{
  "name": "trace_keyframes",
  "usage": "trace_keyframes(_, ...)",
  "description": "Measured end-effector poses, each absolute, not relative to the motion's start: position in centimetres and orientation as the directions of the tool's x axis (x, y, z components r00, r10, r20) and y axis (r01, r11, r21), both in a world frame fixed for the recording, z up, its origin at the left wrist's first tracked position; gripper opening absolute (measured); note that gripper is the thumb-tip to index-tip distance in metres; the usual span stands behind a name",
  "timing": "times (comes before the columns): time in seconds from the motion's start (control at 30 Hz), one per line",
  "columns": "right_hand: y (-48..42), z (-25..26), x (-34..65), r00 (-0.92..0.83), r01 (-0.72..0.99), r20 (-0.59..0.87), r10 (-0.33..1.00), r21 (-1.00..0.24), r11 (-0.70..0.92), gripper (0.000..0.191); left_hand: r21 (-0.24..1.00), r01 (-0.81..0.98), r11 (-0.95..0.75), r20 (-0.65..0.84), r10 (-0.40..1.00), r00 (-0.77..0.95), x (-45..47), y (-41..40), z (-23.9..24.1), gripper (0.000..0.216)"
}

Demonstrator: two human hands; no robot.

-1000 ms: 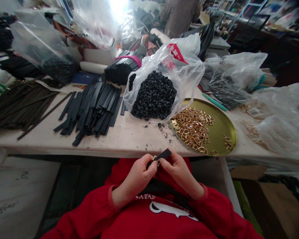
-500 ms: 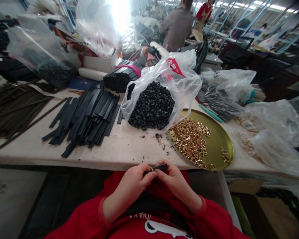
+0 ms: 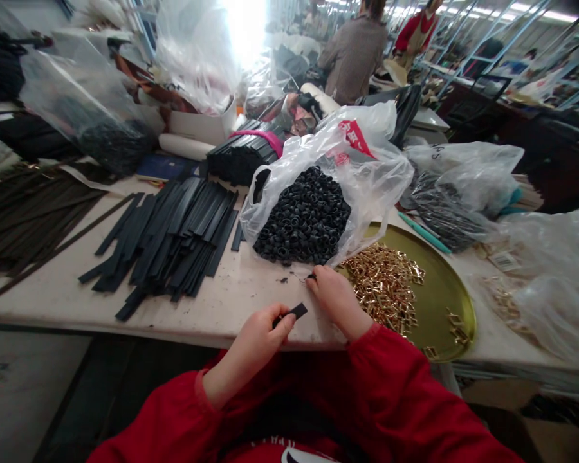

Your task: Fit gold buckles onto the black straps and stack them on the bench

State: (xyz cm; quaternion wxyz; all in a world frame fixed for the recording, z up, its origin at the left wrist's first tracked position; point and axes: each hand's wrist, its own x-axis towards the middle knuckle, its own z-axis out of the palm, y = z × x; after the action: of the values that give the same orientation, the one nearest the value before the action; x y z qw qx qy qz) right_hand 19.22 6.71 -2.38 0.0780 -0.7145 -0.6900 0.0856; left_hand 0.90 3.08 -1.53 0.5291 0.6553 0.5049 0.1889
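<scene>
My left hand (image 3: 260, 331) is closed on a black strip (image 3: 296, 313), whose flat end sticks out past the thumb toward the right. Over the table in front of the bag, my right hand (image 3: 335, 296) pinches a small black loop (image 3: 311, 276) at its fingertips; part of it is hidden. Just beyond is a clear plastic bag (image 3: 376, 161) full of small black loops (image 3: 302, 218). To the right of that hand lies a round gold tray (image 3: 444, 276) with a heap of gold metal buckles (image 3: 386, 286). Whether a buckle sits on the held strip is hidden by my fingers.
A pile of black strips (image 3: 174, 238) lies on the left of the table (image 3: 222, 315), with brown strips (image 3: 29, 218) farther left. Behind the bag is a bundle of strips (image 3: 244, 154) with a pink tie. A turquoise tool (image 3: 424, 233) lies beyond the tray. People work farther back.
My hands have parted. The right one let go of the strip and moved forward to the loop on the table by the bag. The left kept the strip and shifted slightly left.
</scene>
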Motion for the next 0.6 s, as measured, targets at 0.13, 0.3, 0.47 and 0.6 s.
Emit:
trace_keyframes(0.13, 6.3, -3.2, 18.8, 0.0, 0.974, 0.035, 0.999, -0.227, 0.008, 0.005, 0.892, 0.444, 0.088, -0.279, 0.88, 0.385, 0.4, 2.7, -1.7, 0.027)
trace_keyframes(0.3, 4.8, -2.3, 18.8, 0.084, 0.687, -0.002, 0.996, -0.724, -0.059, 0.006, 0.937, 0.314, 0.155, -0.267, 0.898, 0.351, 0.4, 1.9, -1.3, 0.025)
trace_keyframes(0.47, 1.3, -0.5, 17.2, 0.028, -0.214, -0.31, 0.95, -0.931, -0.297, 0.027, 0.96, 0.239, 0.146, -0.223, 0.916, 0.334, 0.9, 1.0, -0.5, 0.024)
trace_keyframes(0.6, -1.1, 0.0, 15.8, 0.046, -0.34, -0.302, 0.952, -0.901, -0.27, 0.026, 0.957, 0.285, 0.055, -0.139, 0.949, 0.283, 1.0, 0.4, 0.1, 0.026)
